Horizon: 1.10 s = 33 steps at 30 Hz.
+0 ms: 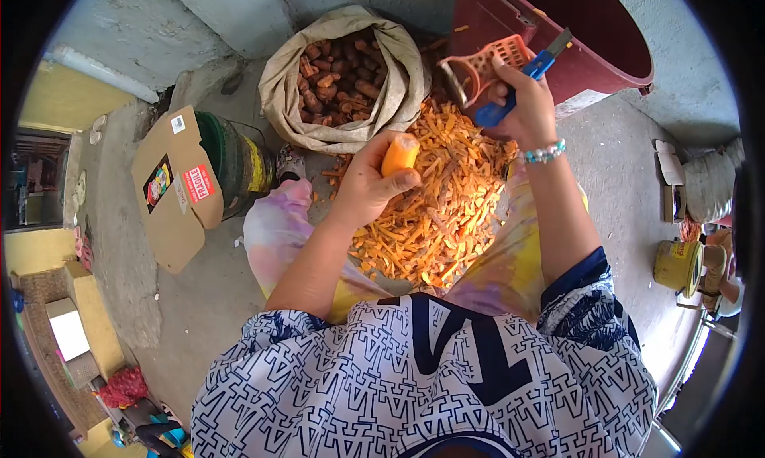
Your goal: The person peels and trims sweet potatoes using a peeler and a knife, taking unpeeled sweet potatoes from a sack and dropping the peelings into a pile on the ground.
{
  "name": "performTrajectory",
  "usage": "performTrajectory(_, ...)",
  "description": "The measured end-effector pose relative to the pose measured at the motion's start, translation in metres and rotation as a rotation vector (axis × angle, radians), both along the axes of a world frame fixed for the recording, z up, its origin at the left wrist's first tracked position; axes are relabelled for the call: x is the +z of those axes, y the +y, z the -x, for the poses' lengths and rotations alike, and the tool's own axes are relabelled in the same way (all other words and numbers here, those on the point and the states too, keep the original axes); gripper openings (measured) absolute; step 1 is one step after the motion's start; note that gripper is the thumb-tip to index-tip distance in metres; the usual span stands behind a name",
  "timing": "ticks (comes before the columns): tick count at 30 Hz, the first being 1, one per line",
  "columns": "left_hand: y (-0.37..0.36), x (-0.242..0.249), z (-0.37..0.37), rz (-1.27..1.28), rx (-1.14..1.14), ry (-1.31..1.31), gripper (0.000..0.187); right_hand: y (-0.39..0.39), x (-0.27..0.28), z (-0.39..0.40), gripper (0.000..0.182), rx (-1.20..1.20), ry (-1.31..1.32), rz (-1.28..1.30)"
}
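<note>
Her left hand [368,183] grips a peeled orange root [399,153]; at two o'clock, her right hand [522,107] clasps a blue-handled slicer [498,71].

A burlap sack [279,83] stands open against the grey wall, filled with brown unpeeled roots [339,79]. To its right a dark red plastic tub [590,35] leans on its side. Left of the sack sits a green bucket [231,159], with a flattened cardboard box [171,195] bearing a red label propped against it. Farther right, near the edge of the concrete floor [629,187], a yellow tin can [676,265] stands beside some small cardboard pieces [668,175]. At lower left lies a red mesh bag [123,386].
</note>
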<state>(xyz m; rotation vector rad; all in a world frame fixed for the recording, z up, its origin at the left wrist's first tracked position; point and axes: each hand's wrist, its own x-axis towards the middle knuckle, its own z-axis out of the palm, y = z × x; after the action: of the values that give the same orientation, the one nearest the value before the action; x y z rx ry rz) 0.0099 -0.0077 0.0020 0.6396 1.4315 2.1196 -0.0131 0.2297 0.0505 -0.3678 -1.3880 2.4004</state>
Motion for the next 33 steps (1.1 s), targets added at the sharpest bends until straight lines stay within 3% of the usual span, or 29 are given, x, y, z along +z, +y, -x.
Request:
performTrajectory(3, 0.005, -0.013, 0.001, 0.159, 0.118, 0.196, 0.036, -0.027, 0.016, -0.026, 0.034, 0.092, -0.024, -0.008)
performTrajectory(5, 0.009, 0.002, -0.006, 0.164, 0.120, 0.074, 0.031, -0.044, 0.020, -0.040, 0.042, 0.176, -0.012, -0.070)
performTrajectory(7, 0.012, 0.005, -0.006, 0.391, 0.276, 0.346, 0.025, -0.051, 0.014, -0.042, 0.044, 0.186, -0.015, -0.099)
performTrajectory(9, 0.016, 0.000, -0.009, 0.443, 0.331, 0.306, 0.021, -0.057, 0.011, -0.042, 0.045, 0.161, -0.009, -0.113)
performTrajectory(11, 0.018, 0.000, -0.007, 0.529, 0.414, 0.517, 0.026, -0.059, 0.011, -0.043, 0.044, 0.173, -0.008, -0.108)
performTrajectory(15, 0.025, 0.002, -0.005, 0.469, 0.471, 0.395, 0.024, -0.062, 0.011, -0.044, 0.043, 0.147, -0.019, -0.128)
performTrajectory(23, 0.027, 0.003, -0.004, 0.483, 0.579, 0.525, 0.020, -0.064, 0.005, -0.043, 0.044, 0.047, 0.029, -0.228)
performTrajectory(25, 0.022, 0.004, -0.003, 0.475, 0.610, 0.605, 0.018, -0.060, -0.005, -0.032, 0.044, -0.020, -0.121, -0.229)
performTrajectory(26, 0.019, 0.005, -0.003, 0.469, 0.639, 0.687, 0.017, -0.045, -0.015, -0.016, 0.041, -0.248, -0.122, -0.501)
performTrajectory(27, 0.017, 0.007, -0.004, 0.471, 0.629, 0.694, 0.017, -0.011, -0.037, 0.005, 0.035, -0.340, -0.128, -0.344)
performTrajectory(28, 0.015, 0.009, -0.003, 0.469, 0.653, 0.723, 0.017, 0.017, -0.037, 0.012, 0.030, -0.243, -0.035, -0.210)
performTrajectory(33, 0.009, 0.007, -0.001, 0.546, 0.684, 0.672, 0.020, -0.006, -0.013, -0.013, 0.030, -0.135, 0.051, -0.187)
